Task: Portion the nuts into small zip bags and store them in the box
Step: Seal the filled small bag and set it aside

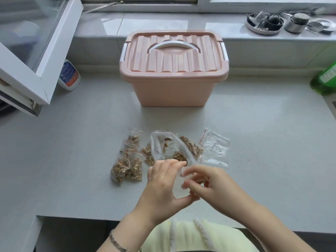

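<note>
Left hand: at about 6 o'clock of the counter, fingers curled and pinched on the near end of a large clear bag, thumb below near the other hand.
Right hand: just at 3 o'clock of the left hand, blurred; fingers bent together at the same bag end, though whether they truly clamp it cannot be told.
Large clear bag: open mouth towards 12 o'clock, a few nuts left inside.
Filled zip bags: a cluster at 9 o'clock of the large bag, lying on the counter, some overlapping; more nut-filled ones at its 2 o'clock.
Empty zip bags: flat at 3 o'clock of the large bag, red strip on the seal.
Box: pink, at 12 o'clock, lid on, white handle folded flat, well apart from the bags.
Counter: grey.
Green bottle: at the 3 o'clock edge.
</note>
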The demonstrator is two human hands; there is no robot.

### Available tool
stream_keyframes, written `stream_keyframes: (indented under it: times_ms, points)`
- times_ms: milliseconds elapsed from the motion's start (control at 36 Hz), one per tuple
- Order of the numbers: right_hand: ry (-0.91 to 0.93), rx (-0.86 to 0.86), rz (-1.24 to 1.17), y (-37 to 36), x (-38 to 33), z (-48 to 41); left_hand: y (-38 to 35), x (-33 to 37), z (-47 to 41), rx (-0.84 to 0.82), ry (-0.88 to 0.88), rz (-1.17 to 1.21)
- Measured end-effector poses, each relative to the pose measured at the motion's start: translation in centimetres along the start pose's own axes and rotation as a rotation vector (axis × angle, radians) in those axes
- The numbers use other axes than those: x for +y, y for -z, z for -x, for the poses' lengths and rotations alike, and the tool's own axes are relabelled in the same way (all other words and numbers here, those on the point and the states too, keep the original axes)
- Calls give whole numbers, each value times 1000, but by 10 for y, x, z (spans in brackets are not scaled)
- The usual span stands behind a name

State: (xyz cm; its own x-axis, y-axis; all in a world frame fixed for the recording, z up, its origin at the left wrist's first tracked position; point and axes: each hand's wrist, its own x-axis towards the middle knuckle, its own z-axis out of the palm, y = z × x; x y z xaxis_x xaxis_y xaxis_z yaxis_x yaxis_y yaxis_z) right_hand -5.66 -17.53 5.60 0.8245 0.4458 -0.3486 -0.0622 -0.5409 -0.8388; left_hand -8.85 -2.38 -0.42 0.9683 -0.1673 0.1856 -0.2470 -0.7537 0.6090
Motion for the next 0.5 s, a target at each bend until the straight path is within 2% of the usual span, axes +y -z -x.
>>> stream_keyframes:
  times_ms: [139, 250, 500]
  points:
    - [-63, -61, 42, -4, -2, 0, -1, -1, -1, 77, -35, -86]
    - [-144, -94, -26, -12, 5, -3, -3, -6, 1, 58, -89, -163]
    - [-141, -126, -23, -17, 7, -4, -5, -10, 8, 84, -118, -164]
